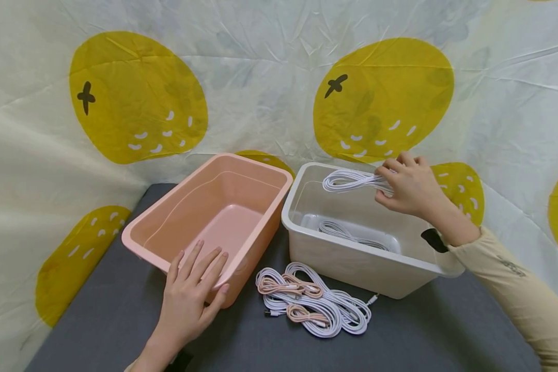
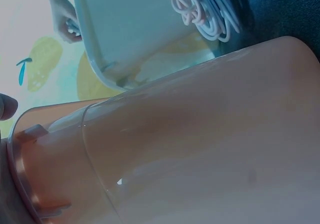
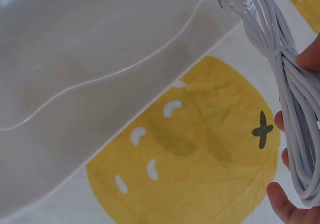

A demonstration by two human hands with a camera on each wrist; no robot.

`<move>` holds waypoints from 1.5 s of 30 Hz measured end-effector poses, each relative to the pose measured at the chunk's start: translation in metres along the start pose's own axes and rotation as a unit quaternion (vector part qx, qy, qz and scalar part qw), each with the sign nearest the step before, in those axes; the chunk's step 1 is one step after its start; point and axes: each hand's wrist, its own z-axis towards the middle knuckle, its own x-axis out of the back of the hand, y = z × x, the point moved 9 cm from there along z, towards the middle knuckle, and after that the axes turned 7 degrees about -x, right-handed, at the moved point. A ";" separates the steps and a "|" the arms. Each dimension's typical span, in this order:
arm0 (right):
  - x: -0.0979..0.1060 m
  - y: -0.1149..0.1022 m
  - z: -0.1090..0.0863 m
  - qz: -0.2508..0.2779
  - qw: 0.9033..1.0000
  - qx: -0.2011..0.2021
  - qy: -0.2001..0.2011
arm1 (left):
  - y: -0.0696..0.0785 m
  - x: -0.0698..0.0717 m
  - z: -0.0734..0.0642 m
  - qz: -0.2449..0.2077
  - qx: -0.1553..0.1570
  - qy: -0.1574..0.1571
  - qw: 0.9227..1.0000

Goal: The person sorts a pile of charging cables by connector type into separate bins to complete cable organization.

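Note:
My right hand point(image 1: 411, 186) grips a coiled white cable point(image 1: 351, 181) over the white bin point(image 1: 353, 263). In the right wrist view the bundled cable point(image 3: 290, 79) shows a tie round its middle, with thumb and fingers on either side. Another coiled cable point(image 1: 349, 235) lies on the bin's floor. My left hand point(image 1: 188, 299) rests with spread, straight fingers over the near rim of the pink bin point(image 1: 242, 243), which has nothing inside. Between and in front of the bins lies a pile of white cables point(image 1: 325, 310) with smaller pink cables point(image 1: 302, 287) on top.
Both bins stand close together on a dark grey cloth surface point(image 1: 242, 341). Behind them hangs a pale curtain point(image 1: 260, 103) printed with large yellow fruit, close to the bins' far ends.

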 end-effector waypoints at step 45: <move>0.018 0.004 -0.014 0.041 0.996 -0.063 -0.054 | 0.001 -0.001 -0.001 0.002 0.007 -0.013 1.000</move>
